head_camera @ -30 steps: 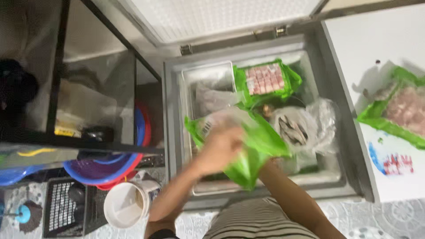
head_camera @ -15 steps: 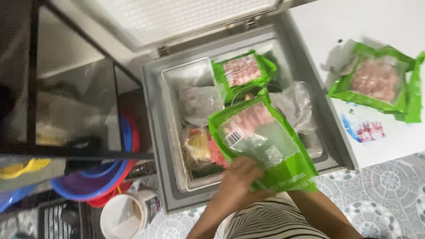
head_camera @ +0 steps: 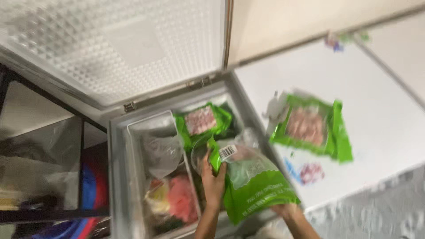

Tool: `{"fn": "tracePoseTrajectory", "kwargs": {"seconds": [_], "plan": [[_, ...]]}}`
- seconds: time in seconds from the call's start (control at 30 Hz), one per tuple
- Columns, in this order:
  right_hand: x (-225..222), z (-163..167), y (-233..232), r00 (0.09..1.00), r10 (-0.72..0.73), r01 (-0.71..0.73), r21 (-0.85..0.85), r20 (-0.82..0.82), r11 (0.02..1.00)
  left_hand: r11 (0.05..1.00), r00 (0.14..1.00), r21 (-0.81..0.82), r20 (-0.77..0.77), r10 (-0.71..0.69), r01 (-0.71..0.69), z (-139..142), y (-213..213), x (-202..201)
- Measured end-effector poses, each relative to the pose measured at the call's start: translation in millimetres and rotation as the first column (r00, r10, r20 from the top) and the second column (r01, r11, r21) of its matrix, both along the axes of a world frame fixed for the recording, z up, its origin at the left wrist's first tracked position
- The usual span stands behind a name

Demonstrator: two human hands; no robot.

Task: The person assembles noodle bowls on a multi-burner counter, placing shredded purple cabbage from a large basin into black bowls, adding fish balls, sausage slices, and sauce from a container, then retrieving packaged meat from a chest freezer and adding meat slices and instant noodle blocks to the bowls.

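Green meat pack (head_camera: 250, 183) had shifted right since earlier frame, toward freezer's (head_camera: 116, 177) right rim. Left hand (head_camera: 213, 180) clamped pack's upper left edge; right hand (head_camera: 285, 209) gripped lower corner, fingers partly hidden. Second green pack (head_camera: 204, 121) lay inside freezer; third (head_camera: 312, 128) on white lid (head_camera: 376, 97) beside.

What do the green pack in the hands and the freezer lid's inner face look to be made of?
Green pack: looks like thin glossy plastic film, since it creases and has a clear window over the contents. The left hand grips its upper edge and the right hand its lower edge. Freezer lid: seems to be rigid white moulded plastic with a raised grid pattern, though blur leaves it open.
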State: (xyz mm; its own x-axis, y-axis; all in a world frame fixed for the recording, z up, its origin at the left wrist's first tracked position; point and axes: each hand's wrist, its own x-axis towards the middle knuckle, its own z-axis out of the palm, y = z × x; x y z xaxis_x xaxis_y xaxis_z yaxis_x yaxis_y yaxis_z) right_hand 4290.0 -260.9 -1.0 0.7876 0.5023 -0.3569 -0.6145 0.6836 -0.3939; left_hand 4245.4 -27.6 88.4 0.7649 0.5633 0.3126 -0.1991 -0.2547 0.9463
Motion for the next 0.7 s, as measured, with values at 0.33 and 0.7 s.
{"fn": "tracePoseTrajectory", "kwargs": {"seconds": [0.33, 0.7], "plan": [[167.9, 4.7, -36.7, 0.927, 0.143, 0.013, -0.409, 0.348, 0.912, 0.994, 0.994, -0.03, -0.025, -0.104, 0.103, 32.8, -68.3, 120.2], [204.0, 87.9, 56.8, 0.928, -0.027, 0.098, -0.174, 0.373, 0.98, 0.285, 0.98, 0.939, -0.164, -0.117, 0.191, 285.8, 164.7, 243.8]]}}
